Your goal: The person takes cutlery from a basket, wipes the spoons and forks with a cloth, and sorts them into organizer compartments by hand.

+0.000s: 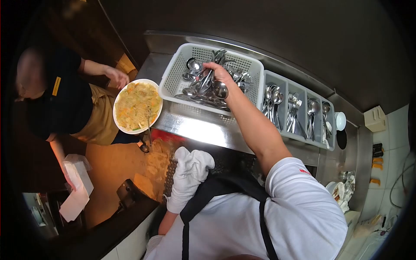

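Note:
My right hand [219, 73] reaches into a white perforated basket [173, 78] of loose metal cutlery. Its fingers are closed around several spoons [208, 82], whose handles and bowls stick out below and beside it. A ladle [194, 65] lies in the basket to the left of that hand. My left hand, in what looks like a white glove [177, 203], is held low in front of my body. Bunched white cloth [190, 164] is gathered at this hand, its fingers covered from sight.
Right of the basket stands a divided cutlery tray [284, 86] with spoons and forks sorted in compartments. Both rest on a steel counter [190, 121]. At left, a person [65, 95] stands by a large plate of food [138, 106] and holds a white box [78, 186].

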Demonstrator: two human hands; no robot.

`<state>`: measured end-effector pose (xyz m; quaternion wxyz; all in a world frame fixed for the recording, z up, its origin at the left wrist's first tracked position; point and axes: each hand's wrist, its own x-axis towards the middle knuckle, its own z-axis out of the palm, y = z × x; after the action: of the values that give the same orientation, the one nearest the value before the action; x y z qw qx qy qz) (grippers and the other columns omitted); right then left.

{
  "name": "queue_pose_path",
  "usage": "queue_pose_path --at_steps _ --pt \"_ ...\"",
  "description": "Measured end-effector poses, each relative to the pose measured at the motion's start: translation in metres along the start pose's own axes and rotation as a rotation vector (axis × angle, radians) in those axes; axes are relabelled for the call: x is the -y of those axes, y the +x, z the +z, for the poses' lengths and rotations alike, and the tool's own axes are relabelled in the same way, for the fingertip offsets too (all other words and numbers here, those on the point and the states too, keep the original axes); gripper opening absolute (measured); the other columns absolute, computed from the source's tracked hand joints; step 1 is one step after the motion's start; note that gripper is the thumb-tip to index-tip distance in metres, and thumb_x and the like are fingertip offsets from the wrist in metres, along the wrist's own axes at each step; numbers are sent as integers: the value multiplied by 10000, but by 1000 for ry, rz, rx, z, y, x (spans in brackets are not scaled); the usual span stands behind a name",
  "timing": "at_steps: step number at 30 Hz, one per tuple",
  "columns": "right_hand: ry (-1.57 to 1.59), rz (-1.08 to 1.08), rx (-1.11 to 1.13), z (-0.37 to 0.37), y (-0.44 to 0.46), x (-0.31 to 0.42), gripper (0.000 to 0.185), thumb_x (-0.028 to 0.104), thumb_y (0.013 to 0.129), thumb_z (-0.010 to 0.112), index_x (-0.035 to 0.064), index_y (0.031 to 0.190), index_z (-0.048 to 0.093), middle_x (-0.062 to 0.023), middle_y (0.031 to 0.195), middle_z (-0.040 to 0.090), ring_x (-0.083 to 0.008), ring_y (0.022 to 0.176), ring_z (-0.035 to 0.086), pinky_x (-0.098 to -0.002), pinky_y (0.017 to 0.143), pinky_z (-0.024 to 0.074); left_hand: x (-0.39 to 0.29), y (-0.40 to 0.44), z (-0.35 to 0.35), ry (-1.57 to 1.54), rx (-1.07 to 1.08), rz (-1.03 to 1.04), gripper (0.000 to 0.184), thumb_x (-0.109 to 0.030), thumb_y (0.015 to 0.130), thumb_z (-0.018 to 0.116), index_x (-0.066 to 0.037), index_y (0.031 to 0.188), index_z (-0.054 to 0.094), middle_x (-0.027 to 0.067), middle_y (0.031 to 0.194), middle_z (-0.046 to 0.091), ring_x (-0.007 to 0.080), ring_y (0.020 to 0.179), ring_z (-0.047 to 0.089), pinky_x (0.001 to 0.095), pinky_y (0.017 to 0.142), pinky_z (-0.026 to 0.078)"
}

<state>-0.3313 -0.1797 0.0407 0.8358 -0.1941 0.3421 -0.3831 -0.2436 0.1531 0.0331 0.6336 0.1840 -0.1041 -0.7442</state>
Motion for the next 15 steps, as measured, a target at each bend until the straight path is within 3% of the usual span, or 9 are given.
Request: queue_pose_path --at_steps 3,5,7,8,9,11,13,15 --pt "6 -54 64 -11 -21 19 107 136 865 655 41 859 607 -114 720 653 -293 630 689 -415 554 599 17 11 10 68 -3 21 202 -252 1007 484 -159 863 377 154 775 551 236 726 531 356 713 448" --pt "-22 -95 177 -42 -10 27 101 99 855 670 30 884 602 -107 731 652 -293 653 698 -420 565 602 33 20 23 149 -23 83 231 -277 1031 455 -156 862 353 163 766 554 210 684 527 299 661 447" --pt "-116 -221 143 -54 -20 39 94 57 848 671 20 887 593 -90 720 638 -266 630 685 -407 595 605 49 29 27 177 -19 85 187 -219 1041 417 -136 880 372 207 845 570 190 683 535 238 560 441" --pt "-151 -271 101 -60 -28 45 138 20 821 682 25 896 565 -124 734 638 -279 711 711 -412 649 617 56 33 35 196 -38 71 183 -208 1045 407 -129 883 375 204 847 569 182 675 526 222 528 428" --pt "-110 -438 82 -57 -42 46 173 -6 797 700 14 906 567 -120 749 639 -253 678 696 -388 633 606 62 38 43 215 -57 56 180 -196 1048 398 -122 885 378 202 849 567 174 667 518 206 496 414" --pt "-65 -642 -78 -57 -56 49 183 -1 775 704 22 907 579 -57 782 631 -181 676 640 -322 633 541 83 58 39 341 61 140 227 -249 1042 425 -104 869 404 144 760 536 161 633 488 223 485 382" --pt "-2 -767 -264 -47 -78 50 181 0 760 706 26 894 586 -39 785 623 -160 700 619 -320 648 519 104 84 53 459 124 287 324 -331 1024 474 -82 823 429 69 633 487 143 580 451 244 480 346" --pt "44 -839 -394 -47 -97 53 176 1 747 709 30 877 593 -30 794 622 -149 712 605 -317 662 505 112 102 73 513 68 268 327 -314 1000 519 -79 789 435 31 562 448 112 514 419 239 489 348"
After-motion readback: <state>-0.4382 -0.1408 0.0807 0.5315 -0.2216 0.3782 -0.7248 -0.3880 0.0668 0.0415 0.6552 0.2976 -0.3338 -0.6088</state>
